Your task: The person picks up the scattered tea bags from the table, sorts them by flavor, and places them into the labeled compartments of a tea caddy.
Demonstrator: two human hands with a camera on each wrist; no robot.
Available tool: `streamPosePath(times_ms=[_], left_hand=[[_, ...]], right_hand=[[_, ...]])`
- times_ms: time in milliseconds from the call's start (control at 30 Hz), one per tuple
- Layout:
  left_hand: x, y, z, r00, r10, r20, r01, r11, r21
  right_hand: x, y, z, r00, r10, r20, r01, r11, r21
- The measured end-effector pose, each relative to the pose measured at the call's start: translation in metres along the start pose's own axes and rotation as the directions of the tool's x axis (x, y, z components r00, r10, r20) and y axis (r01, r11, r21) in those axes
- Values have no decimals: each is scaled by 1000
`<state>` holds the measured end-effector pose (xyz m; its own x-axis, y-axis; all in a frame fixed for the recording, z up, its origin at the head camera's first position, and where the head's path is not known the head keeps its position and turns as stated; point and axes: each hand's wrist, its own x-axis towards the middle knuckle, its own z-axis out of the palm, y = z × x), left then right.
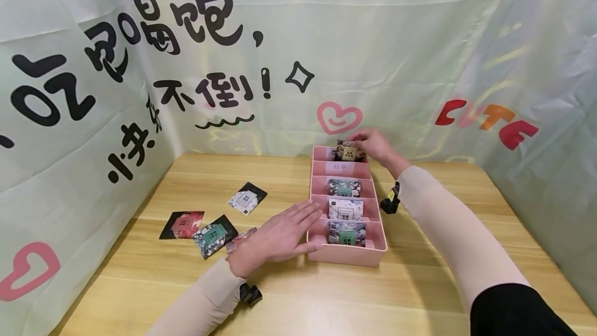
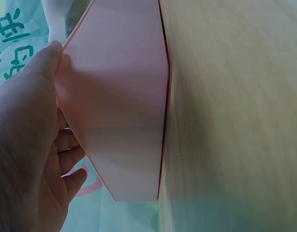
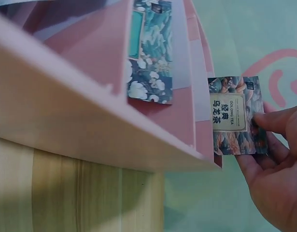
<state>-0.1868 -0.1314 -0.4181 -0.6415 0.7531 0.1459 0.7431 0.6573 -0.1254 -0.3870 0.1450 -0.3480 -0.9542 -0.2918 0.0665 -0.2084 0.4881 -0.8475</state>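
My right hand (image 1: 377,145) pinches a dark patterned tea bag packet (image 3: 230,116) labelled "Oolong tea" between thumb and fingers. The packet's lower edge sits inside the farthest compartment of a pink divided box (image 1: 347,255). Against the box's left rim, near its front, rests my left hand (image 1: 284,232) with fingers extended over the edge; the left wrist view shows the thumb (image 2: 54,50) touching the rim. Tea packets stand in the three nearer compartments: a green-labelled one (image 1: 347,235) in front, a white one (image 1: 345,210) behind it, then a teal floral one (image 1: 344,189).
Left of the box lie loose packets: a white-and-black one (image 1: 247,199), a red one (image 1: 183,225), a green-labelled one (image 1: 214,236) and a pinkish one (image 1: 239,240) partly hidden by my left hand. A printed cloth (image 1: 396,56) hangs behind the wooden table (image 1: 326,299).
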Motion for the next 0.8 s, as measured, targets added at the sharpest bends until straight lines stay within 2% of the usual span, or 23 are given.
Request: streamPosePath(times_ms=[133, 433, 800], left_hand=[[0, 1, -1, 1000, -9, 11, 9, 1000, -7], [0, 2, 0, 1000, -10, -8, 10, 1000, -29], [0, 3, 0, 1000, -14, -6, 14, 1000, -28]], right_hand=[[-3, 0, 1, 1000, 8, 12, -8, 1000, -23], [-6, 2, 7, 1000, 4, 2, -4, 999, -43], [-7, 4, 4, 997, -30, -69, 17, 982, -188]])
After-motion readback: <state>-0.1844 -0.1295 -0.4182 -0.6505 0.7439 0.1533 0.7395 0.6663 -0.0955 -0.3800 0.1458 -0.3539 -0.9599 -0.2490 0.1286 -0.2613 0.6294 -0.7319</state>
